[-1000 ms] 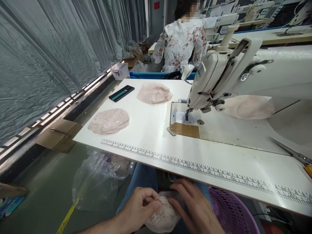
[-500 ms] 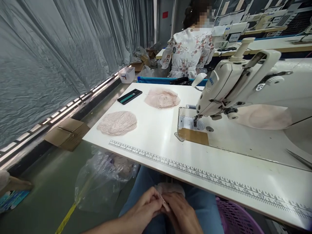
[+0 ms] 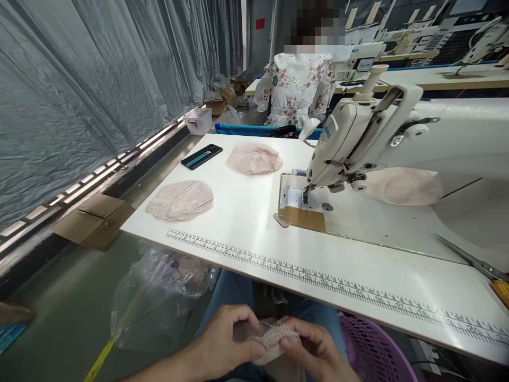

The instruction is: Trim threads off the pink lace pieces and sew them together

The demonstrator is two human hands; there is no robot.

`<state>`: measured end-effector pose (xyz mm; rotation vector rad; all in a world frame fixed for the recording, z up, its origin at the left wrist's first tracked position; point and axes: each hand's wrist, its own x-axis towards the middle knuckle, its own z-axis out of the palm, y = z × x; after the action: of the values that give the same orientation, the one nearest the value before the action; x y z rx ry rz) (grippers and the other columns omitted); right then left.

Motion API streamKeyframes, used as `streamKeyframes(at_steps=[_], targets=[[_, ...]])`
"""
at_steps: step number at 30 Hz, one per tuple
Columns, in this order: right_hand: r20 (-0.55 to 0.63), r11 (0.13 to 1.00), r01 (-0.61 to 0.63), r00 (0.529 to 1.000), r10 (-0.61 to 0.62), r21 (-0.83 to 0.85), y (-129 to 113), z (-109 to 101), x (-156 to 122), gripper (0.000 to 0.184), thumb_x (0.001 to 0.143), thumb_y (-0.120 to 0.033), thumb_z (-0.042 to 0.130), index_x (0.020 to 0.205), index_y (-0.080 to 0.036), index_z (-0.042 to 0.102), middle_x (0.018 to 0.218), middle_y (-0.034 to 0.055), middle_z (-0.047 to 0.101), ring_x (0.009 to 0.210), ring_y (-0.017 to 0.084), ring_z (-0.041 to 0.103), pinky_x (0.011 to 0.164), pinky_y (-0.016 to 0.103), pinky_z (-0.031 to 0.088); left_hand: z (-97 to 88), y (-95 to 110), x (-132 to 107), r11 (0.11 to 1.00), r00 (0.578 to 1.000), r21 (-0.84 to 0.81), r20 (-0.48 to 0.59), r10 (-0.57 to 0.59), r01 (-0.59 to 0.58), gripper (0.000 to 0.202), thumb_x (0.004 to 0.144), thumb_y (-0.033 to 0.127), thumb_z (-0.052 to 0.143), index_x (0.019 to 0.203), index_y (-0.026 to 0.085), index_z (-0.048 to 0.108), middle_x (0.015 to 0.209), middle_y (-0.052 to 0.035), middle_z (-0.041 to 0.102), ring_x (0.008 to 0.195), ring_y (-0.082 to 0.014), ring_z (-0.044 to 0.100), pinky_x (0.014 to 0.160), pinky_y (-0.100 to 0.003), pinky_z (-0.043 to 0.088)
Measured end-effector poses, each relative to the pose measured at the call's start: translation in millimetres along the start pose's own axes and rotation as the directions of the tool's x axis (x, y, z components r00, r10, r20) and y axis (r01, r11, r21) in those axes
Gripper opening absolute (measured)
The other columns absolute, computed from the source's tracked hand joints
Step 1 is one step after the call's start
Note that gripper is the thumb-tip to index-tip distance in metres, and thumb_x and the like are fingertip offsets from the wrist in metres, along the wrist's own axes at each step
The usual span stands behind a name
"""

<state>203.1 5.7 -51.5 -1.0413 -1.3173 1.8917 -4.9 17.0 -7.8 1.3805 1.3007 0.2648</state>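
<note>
Over my lap, below the table's front edge, both hands grip a pale pink lace fabric piece [image 3: 274, 339]. My left hand [image 3: 234, 339] pinches its left side between thumb and fingers. On the other side, my right hand [image 3: 314, 350] has its thumb on the lace edge and fingers behind it. The lower part of the piece hangs down between the hands. On the white table, a stack of beige lace pieces [image 3: 181, 200] lies at the left, and sheer pink pieces [image 3: 254, 159] lie farther back. A sewing machine [image 3: 342, 143] stands at the right.
A phone [image 3: 201, 156] lies near the table's left edge. Scissors [image 3: 473, 257] rest at the right. A purple basket [image 3: 374, 350] stands under the table, with a plastic bag [image 3: 159, 292] and a cardboard box [image 3: 95, 220] on the left floor. A person [image 3: 298, 85] sits ahead.
My hands have moved apart and turned, so the lace edge now shows between them. The view has shifted slightly right, bringing more of the scissors into sight.
</note>
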Motion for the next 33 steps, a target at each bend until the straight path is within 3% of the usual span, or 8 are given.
streamKeyframes(at_steps=[7,11,17,22,28,33], targets=[[0.065,0.988,0.026,0.998,-0.016,-0.15,-8.4,-6.4,-6.0,0.037,0.084,-0.053,0.058,0.08,-0.017,0.067,0.076,0.0021,0.058,0.074,0.017,0.052,0.069,0.028,0.041,-0.3,-3.2,1.5,0.995,0.997,-0.079,0.053,0.057,-0.053,0.015,0.066,0.029,0.071,0.066,0.014,0.066,0.069,0.0028,0.055,0.067,-0.0113,0.046,0.06,-0.019,0.032],[0.018,0.97,-0.025,0.999,0.031,-0.242,-1.4,-2.6,-4.3,0.04,0.073,-0.056,0.068,0.07,-0.017,0.065,0.069,-0.0005,0.054,0.069,0.016,0.048,0.064,0.026,0.039,-0.5,-4.7,2.2,0.988,0.993,-0.153,0.113,-0.021,0.038,0.015,0.064,0.027,0.071,0.066,0.013,0.067,0.06,0.0035,0.053,0.059,-0.0099,0.044,0.054,-0.018,0.031],[0.035,0.974,-0.084,0.995,0.093,-0.212,-1.0,-0.9,-3.6,0.045,0.075,-0.059,0.064,0.062,-0.016,0.065,0.056,-0.0036,0.046,0.058,0.012,0.04,0.059,0.024,0.037,-2.2,-2.2,-1.0,0.973,0.981,-0.206,0.178,-0.072,0.108,0.012,0.068,0.023,0.066,0.069,0.012,0.071,0.059,0.0009,0.06,0.057,-0.0113,0.052,0.056,-0.019,0.038],[-0.026,0.949,-0.158,0.987,0.157,-0.273,-7.3,-2.4,-10.5,0.035,0.065,-0.055,0.075,0.076,-0.021,0.072,0.068,-0.0019,0.057,0.073,0.017,0.05,0.069,0.025,0.041,-4.7,-1.6,-2.9,0.972,0.971,-0.191,0.219,-0.092,0.135,0.012,0.067,0.022,0.066,0.071,0.014,0.074,0.058,0.0011,0.062,0.055,-0.0104,0.051,0.056,-0.018,0.039],[0.075,0.966,-0.169,0.98,0.186,-0.196,-9.8,-1.6,-6.2,0.036,0.069,-0.053,0.073,0.069,-0.017,0.069,0.058,-0.0043,0.05,0.061,0.012,0.045,0.058,0.021,0.035,-9.1,-4.1,-5.5,0.99,0.968,-0.101,0.241,-0.075,0.102,0.014,0.069,0.027,0.069,0.074,0.015,0.077,0.055,0.0019,0.059,0.052,-0.0092,0.045,0.052,-0.018,0.034],[0.147,0.984,-0.169,0.973,0.176,-0.057,-5.5,-2.8,-5.3,0.041,0.068,-0.054,0.073,0.066,-0.014,0.069,0.056,-0.004,0.05,0.055,0.01,0.04,0.053,0.021,0.03,-15.8,-8.9,-8.4,0.991,0.931,-0.09,0.362,-0.058,0.097,0.023,0.068,0.035,0.075,0.084,0.018,0.077,0.066,0.0006,0.067,0.059,-0.012,0.053,0.056,-0.018,0.037]])
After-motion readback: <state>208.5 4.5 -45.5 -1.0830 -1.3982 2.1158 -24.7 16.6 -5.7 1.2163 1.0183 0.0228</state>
